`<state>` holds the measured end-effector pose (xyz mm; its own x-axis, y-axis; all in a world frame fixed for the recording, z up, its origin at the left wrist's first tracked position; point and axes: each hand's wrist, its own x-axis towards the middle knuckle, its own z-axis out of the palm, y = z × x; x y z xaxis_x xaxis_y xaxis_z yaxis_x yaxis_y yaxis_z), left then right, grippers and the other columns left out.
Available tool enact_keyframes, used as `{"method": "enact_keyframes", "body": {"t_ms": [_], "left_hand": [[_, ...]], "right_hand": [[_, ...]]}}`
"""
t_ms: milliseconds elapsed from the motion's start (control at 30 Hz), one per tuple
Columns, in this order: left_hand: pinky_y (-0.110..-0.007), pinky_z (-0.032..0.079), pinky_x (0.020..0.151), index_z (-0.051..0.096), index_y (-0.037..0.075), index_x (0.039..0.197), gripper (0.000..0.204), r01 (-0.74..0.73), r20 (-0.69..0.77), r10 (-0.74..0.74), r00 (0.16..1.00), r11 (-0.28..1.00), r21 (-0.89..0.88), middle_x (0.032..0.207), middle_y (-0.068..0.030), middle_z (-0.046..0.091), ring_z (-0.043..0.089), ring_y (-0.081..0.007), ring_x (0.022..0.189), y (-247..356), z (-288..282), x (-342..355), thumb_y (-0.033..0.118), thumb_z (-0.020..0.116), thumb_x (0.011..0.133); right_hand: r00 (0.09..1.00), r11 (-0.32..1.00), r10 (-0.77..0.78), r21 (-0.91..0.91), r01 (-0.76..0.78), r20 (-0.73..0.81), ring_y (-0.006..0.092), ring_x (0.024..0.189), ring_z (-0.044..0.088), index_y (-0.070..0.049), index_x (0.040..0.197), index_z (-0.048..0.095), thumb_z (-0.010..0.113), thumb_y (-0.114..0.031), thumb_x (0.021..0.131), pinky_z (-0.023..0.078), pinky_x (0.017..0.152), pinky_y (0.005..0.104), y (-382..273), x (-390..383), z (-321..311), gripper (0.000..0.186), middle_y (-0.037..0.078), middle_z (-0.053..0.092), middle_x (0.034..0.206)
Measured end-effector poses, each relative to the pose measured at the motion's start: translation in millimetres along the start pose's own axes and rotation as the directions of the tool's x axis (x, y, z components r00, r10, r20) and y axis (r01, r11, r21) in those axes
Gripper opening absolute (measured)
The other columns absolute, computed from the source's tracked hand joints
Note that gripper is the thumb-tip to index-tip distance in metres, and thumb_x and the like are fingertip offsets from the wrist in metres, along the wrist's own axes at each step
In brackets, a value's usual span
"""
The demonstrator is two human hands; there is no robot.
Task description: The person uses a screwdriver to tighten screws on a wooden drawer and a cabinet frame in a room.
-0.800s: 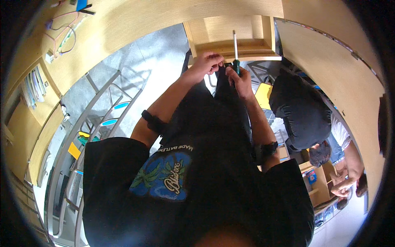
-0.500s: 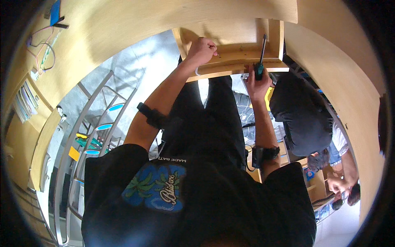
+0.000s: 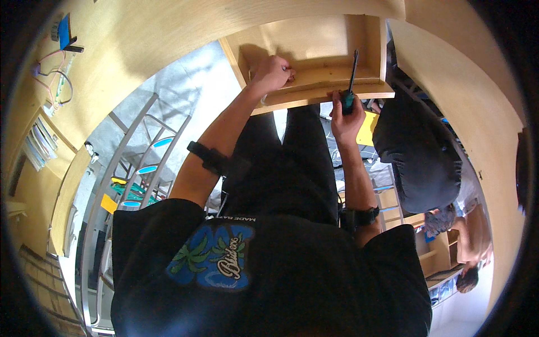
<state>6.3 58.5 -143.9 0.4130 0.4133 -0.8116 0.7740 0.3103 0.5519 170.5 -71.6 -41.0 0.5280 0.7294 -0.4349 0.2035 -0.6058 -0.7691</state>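
My left hand [image 3: 273,74] is closed, its fingers pinched together inside the near left part of an open wooden drawer [image 3: 323,100]. Whatever sits between those fingertips is too small to make out. Over the right end of the drawer's front panel, my right hand [image 3: 348,121] grips a screwdriver [image 3: 347,102] by its dark green and black handle. Its dark shaft points up and away, above the drawer's inside. The shaft tip touches nothing that I can see.
Pale wooden desktop [image 3: 168,39] curves around the drawer. Cables [image 3: 56,78] and a blue item [image 3: 64,31] lie far left. Below stand papers [image 3: 40,143] and a metal ladder-like frame [image 3: 126,163]. At right are a black padded seat [image 3: 418,151] and another person [image 3: 471,236].
The view has shifted slightly, showing more of the drawer's inside. My left hand sits a little lower; my right hand has moved slightly left, still with the screwdriver. The other person has changed posture.
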Motion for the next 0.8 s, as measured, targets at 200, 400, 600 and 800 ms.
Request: {"method": "enact_keyframes", "body": {"t_ms": [200, 400, 600, 800], "left_hand": [[-0.042, 0.048, 0.064, 0.063, 0.005, 0.073, 0.014, -0.308, -0.04, 0.405, 0.913, 0.751, 0.584, 0.068, -0.0155, 0.06, 0.061, -0.0326, 0.069, 1, 28, -40, 0.012, 0.052, 0.077], [-0.043, 0.046, 0.078, 0.06, 0.002, 0.096, 0.021, -0.364, 0.443, 0.086, 0.893, 0.716, 0.596, 0.096, -0.0183, 0.06, 0.059, -0.0329, 0.091, 27, 34, -61, 0.011, 0.045, 0.084], [-0.038, 0.047, 0.075, 0.057, 0.001, 0.097, 0.02, -0.198, 0.214, 0.192, 0.958, 0.98, 0.007, 0.092, -0.0156, 0.062, 0.06, -0.0271, 0.087, 36, 73, -25, 0.01, 0.047, 0.083], [-0.027, 0.047, 0.072, 0.064, 0.003, 0.093, 0.015, -0.18, 0.154, 0.23, 0.961, 0.942, -0.284, 0.083, -0.0088, 0.065, 0.061, -0.0126, 0.08, 49, 82, -42, 0.015, 0.061, 0.085]], "right_hand": [[1.0, 1.0, -0.019, -0.001, 0.018, -0.011, 0.0167, 0.066, 0.063, 0.004, 0.085, 0.057, 0.063, -0.007, 0.081, 0.049, 0.064, 0.0282, 15, -18, -8, 0.013, 0.014, 0.066, 0.073], [1.0, 0.994, 0.004, -0.109, -0.005, -0.007, 0.0185, 0.064, 0.064, 0.003, 0.085, 0.058, 0.062, -0.008, 0.083, 0.049, 0.063, 0.0292, 21, -45, -22, 0.012, 0.014, 0.066, 0.072], [0.997, 0.997, 0.079, -0.001, -0.079, 0.003, 0.0149, 0.069, 0.063, 0.002, 0.086, 0.06, 0.062, -0.009, 0.084, 0.049, 0.065, 0.0281, 34, -71, -34, 0.012, 0.012, 0.067, 0.077], [0.971, 0.97, 0.23, 0.093, -0.223, -0.07, 0.0116, 0.063, 0.056, 0.003, 0.087, 0.062, 0.065, -0.014, 0.083, 0.046, 0.061, 0.0287, 20, -42, -35, 0.017, 0.013, 0.064, 0.072]]}}
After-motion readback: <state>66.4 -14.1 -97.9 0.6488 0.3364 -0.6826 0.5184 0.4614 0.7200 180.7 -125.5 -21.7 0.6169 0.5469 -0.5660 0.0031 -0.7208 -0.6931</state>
